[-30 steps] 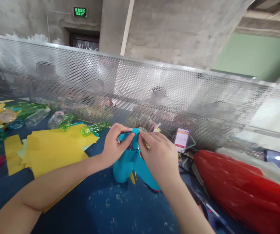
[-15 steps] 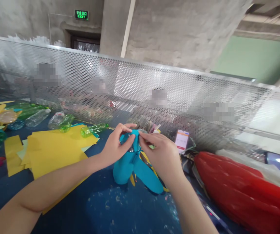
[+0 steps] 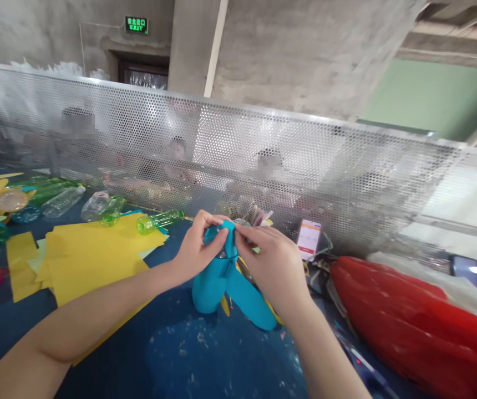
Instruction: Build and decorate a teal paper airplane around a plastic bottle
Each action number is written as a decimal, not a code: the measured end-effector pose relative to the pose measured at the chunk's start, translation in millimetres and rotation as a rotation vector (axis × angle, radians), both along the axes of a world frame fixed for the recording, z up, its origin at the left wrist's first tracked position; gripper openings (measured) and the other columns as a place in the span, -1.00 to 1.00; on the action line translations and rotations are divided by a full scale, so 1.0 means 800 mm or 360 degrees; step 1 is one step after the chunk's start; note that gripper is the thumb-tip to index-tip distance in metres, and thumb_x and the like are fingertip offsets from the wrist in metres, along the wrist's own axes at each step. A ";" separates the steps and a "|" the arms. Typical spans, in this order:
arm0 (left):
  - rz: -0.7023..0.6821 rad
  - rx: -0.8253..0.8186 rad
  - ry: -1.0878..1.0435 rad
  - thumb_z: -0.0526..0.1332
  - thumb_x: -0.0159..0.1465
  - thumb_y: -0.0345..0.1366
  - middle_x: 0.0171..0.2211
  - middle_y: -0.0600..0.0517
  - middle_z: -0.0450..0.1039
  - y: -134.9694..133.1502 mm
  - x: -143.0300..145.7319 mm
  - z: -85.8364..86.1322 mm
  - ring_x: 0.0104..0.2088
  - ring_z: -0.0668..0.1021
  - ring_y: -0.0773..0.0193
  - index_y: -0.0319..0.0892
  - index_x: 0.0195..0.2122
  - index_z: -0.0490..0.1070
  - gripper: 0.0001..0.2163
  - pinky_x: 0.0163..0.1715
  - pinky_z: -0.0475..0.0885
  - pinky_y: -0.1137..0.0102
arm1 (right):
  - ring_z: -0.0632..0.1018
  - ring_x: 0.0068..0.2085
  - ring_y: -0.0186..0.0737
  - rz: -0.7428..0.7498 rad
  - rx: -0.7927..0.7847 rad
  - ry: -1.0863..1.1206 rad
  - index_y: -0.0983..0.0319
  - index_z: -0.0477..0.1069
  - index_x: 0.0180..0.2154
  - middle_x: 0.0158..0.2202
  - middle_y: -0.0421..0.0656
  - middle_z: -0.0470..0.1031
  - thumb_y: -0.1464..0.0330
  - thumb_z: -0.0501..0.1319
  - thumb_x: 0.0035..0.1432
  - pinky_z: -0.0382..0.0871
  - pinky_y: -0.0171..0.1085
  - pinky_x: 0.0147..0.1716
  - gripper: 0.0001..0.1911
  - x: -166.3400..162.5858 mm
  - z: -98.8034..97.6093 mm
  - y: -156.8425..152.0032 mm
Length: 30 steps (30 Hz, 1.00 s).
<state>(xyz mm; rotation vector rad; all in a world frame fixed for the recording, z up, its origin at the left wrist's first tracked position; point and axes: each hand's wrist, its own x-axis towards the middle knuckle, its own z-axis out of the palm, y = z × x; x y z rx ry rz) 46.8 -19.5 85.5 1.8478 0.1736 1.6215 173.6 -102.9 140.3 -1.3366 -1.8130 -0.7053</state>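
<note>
Both hands meet at the top of a bright blue craft piece (image 3: pixel 210 288), which stands on the dark blue table. It looks like a sheet of foam or card wrapped round a clear bottle, with a long rounded flap (image 3: pixel 252 305) hanging to the right. My left hand (image 3: pixel 203 244), thumb in front and fingers behind, pinches a blue strip (image 3: pixel 229 237) at the rim. From the right, the thumb and forefinger of my right hand (image 3: pixel 269 255) press the same strip's edge. Yellow pieces show behind the flap; the fingertips partly hide the bottle's top.
Yellow sheets (image 3: pixel 97 249) lie to the left, with a green bottle (image 3: pixel 159 221) and several other plastic bottles beyond. A phone (image 3: pixel 309 238) stands behind my right hand. A red plastic bag (image 3: pixel 409 316) fills the right side. Along the back runs a perforated metal screen (image 3: pixel 230 133), people behind it.
My hands stay on the blue strip. My left fingers have curled in closer behind it, and the strip's top looks slightly more bent. The view has shifted a little.
</note>
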 end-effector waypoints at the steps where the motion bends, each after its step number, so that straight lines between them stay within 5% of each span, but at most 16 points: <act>1: 0.0008 0.0000 -0.0003 0.15 0.32 -0.26 -0.09 -0.09 0.43 0.000 0.000 -0.001 -0.04 0.50 0.17 -0.12 -0.19 0.20 -0.87 -0.06 0.40 0.21 | 0.54 -0.44 -0.21 -0.0005 0.0005 -0.0011 0.23 0.59 -0.33 -0.48 -0.14 0.59 0.39 0.08 0.21 0.39 -0.27 -0.39 -0.71 0.000 0.000 0.000; 10: 0.0006 -0.0023 -0.0059 0.12 0.34 -0.28 -0.04 -0.10 0.42 -0.005 0.003 -0.006 -0.02 0.49 0.17 -0.10 -0.14 0.20 -0.88 -0.03 0.39 0.20 | 0.58 -0.37 -0.18 0.0005 -0.0067 0.0116 0.19 0.58 -0.29 -0.41 -0.11 0.61 0.35 0.08 0.20 0.43 -0.22 -0.32 -0.72 0.000 0.000 0.001; 16: 0.0335 0.0052 0.0099 0.28 0.20 -0.27 0.04 -0.09 0.27 0.000 0.002 -0.003 0.03 0.39 0.12 -0.04 0.06 0.17 -0.56 0.03 0.33 0.16 | 0.59 -0.34 -0.20 0.0322 -0.0475 0.0831 0.21 0.52 -0.24 -0.34 -0.12 0.59 0.32 0.18 0.11 0.48 -0.23 -0.34 -0.79 0.018 0.005 0.012; 20: 0.0259 -0.0074 0.0161 0.32 0.15 -0.25 -0.04 -0.06 0.27 0.015 0.005 -0.006 -0.04 0.41 0.13 -0.01 0.11 0.12 -0.46 -0.05 0.37 0.19 | 0.56 -0.31 -0.24 0.0621 -0.0592 0.1239 0.24 0.47 -0.20 -0.33 -0.13 0.55 0.24 0.25 0.05 0.47 -0.27 -0.34 -0.73 0.040 0.001 0.026; 26: 0.0144 -0.0285 0.0404 0.26 0.20 -0.18 -0.22 0.00 0.41 0.026 -0.001 0.001 -0.16 0.49 0.14 -0.05 0.09 0.20 -0.56 -0.22 0.43 0.27 | 0.57 -0.23 -0.25 0.0856 -0.0531 0.1524 0.10 0.35 -0.02 -0.17 -0.15 0.52 0.19 0.20 0.11 0.48 -0.28 -0.29 -0.62 0.067 -0.002 0.036; 30: 0.0221 -0.0277 0.0418 0.23 0.22 -0.20 -0.15 -0.02 0.46 0.034 -0.010 0.010 -0.10 0.49 0.11 -0.01 0.10 0.28 -0.59 -0.15 0.42 0.24 | 0.58 -0.23 -0.24 0.0757 -0.0445 0.1597 0.09 0.35 0.00 -0.14 -0.14 0.53 0.25 0.20 0.10 0.47 -0.28 -0.30 -0.62 0.081 -0.001 0.037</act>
